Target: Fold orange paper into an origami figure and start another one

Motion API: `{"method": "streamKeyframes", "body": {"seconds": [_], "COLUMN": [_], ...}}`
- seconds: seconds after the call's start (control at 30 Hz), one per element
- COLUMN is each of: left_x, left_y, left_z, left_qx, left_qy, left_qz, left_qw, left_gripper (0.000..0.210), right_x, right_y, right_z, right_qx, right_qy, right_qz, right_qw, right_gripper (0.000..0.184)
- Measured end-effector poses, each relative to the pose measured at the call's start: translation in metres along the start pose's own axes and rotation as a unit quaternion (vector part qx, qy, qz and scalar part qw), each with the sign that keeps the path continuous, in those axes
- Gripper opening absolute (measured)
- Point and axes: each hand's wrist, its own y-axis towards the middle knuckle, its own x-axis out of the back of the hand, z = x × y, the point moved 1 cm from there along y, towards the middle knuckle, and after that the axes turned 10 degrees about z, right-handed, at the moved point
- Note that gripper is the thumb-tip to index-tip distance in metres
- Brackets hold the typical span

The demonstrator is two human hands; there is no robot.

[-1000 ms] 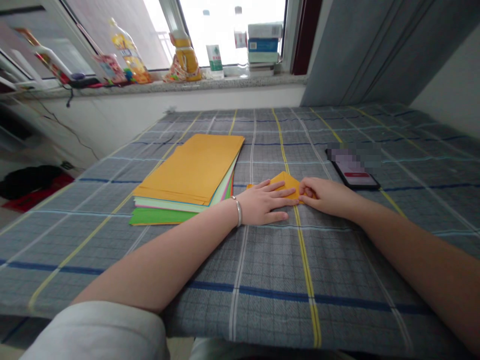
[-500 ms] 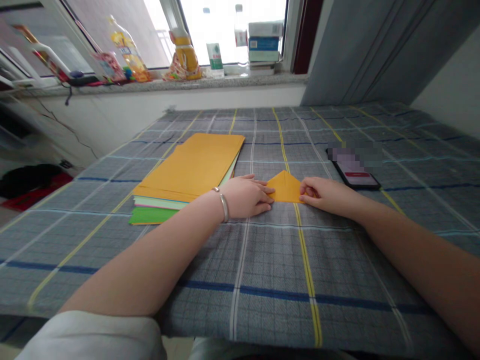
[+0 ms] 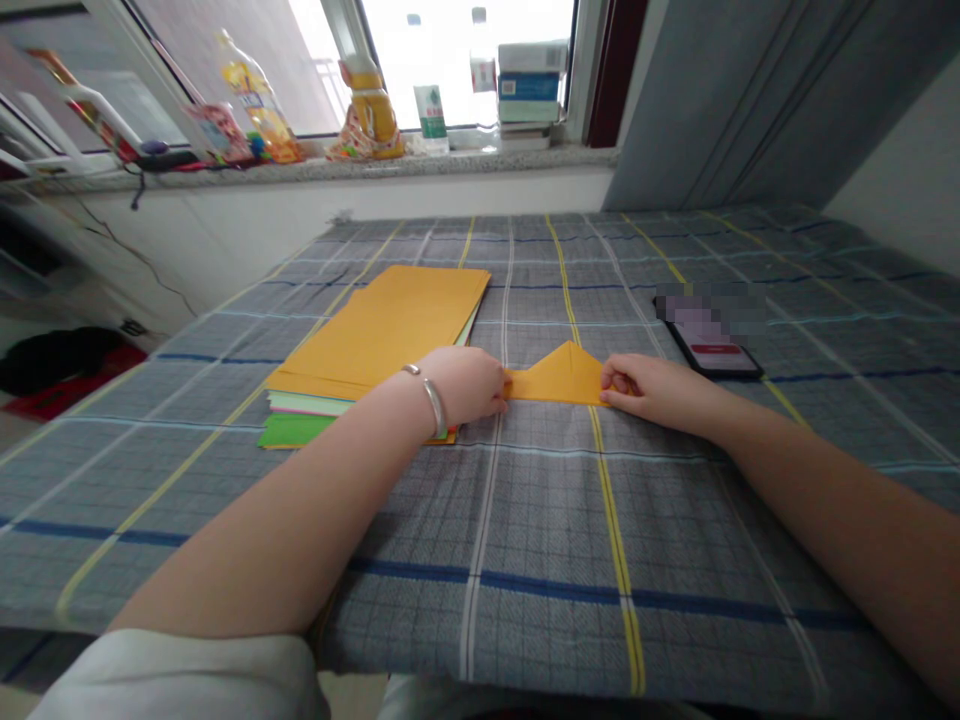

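Note:
A small folded piece of orange paper (image 3: 566, 375) lies on the checked cloth, with a pointed peak in its middle and a narrow strip reaching left. My left hand (image 3: 469, 385), with silver bangle at the wrist, is closed on the left end of the strip; its fingertips are partly hidden. At the other end, my right hand (image 3: 626, 383) pinches the paper's right corner between thumb and curled fingers. Left of the folded paper is a stack of coloured paper (image 3: 397, 325), orange on top, with green and white edges showing; my left forearm crosses over its near right corner.
A phone (image 3: 709, 345) rests on the checked cloth (image 3: 540, 510) to the right of my right hand. Beyond the cloth, a window sill (image 3: 465, 160) carries bottles, a green-and-white tube and stacked boxes (image 3: 529, 85). A grey curtain (image 3: 720, 110) hangs at the right.
My left hand has moved left from the folded paper's peak to the end of its strip, and its fingers have closed. More of the strip now shows. The right hand has stayed in place.

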Motion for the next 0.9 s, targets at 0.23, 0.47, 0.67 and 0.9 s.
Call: {"method": "streamKeyframes", "body": {"seconds": [0.23, 0.47, 0.67, 0.9], "left_x": [0.019, 0.004, -0.009, -0.019], "left_y": [0.001, 0.007, 0.02, 0.036], "left_z": [-0.006, -0.026, -0.044, -0.048], "left_qx": [0.068, 0.018, -0.066, -0.077], "left_qy": [0.002, 0.05, 0.023, -0.002], "left_qz": [0.149, -0.033, -0.106, -0.23], "left_qw": [0.986, 0.998, 0.992, 0.97], "left_gripper": [0.031, 0.031, 0.02, 0.026], "right_x": [-0.002, -0.004, -0.007, -0.011], "right_y": [-0.002, -0.009, -0.007, -0.003], "right_z": [-0.001, 0.01, 0.017, 0.026], "right_qx": [0.013, 0.13, 0.201, 0.167], "right_qy": [-0.02, -0.143, -0.248, -0.282], "right_qz": [-0.023, -0.114, -0.164, -0.265], "right_qw": [0.999, 0.975, 0.933, 0.907], "right_gripper": [0.012, 0.021, 0.017, 0.022]}}
